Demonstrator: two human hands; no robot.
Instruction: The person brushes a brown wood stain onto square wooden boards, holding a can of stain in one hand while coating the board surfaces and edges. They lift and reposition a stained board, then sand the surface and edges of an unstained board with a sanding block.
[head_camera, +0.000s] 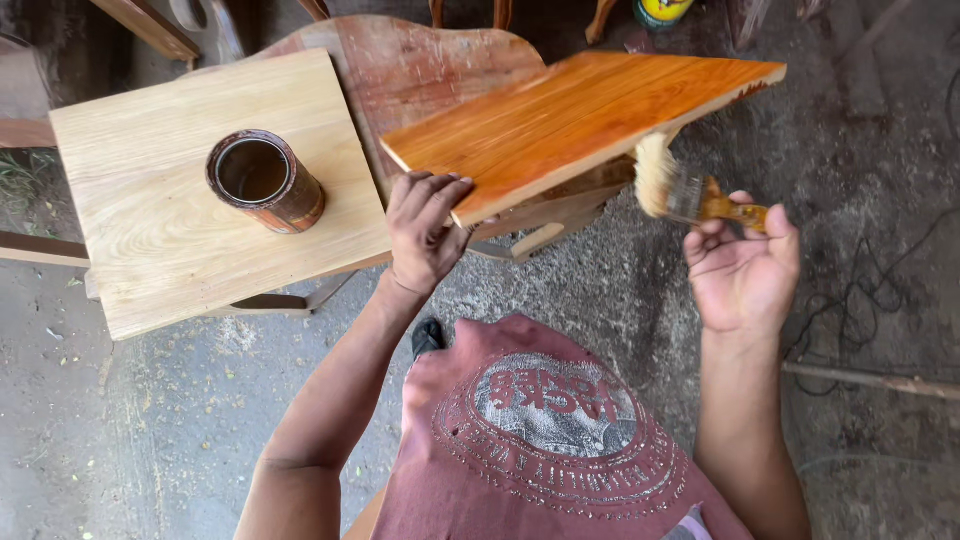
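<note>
Left hand (425, 232) grips the near edge of the orange board (570, 120), fingers curled over the top, thumb prob. underneath (hidden). Board is tipped up, propped on the reddish chair seat (400, 70) behind it, so the long side edge faces the brush — looks like the tilt is there to expose that edge.

Right hand (742, 268) is closed round the handle of the brush (680, 192); bristles touch the board's lower right edge, underside-ish. Top face already glossy w/ finish.

Can (265, 182), open, stained rim, stands upright on the pale tabletop (150, 220) to the left, near the left hand but apart from the board — within reach for dipping, I'd judge. Floor (620, 290) below is rough concrete.
</note>
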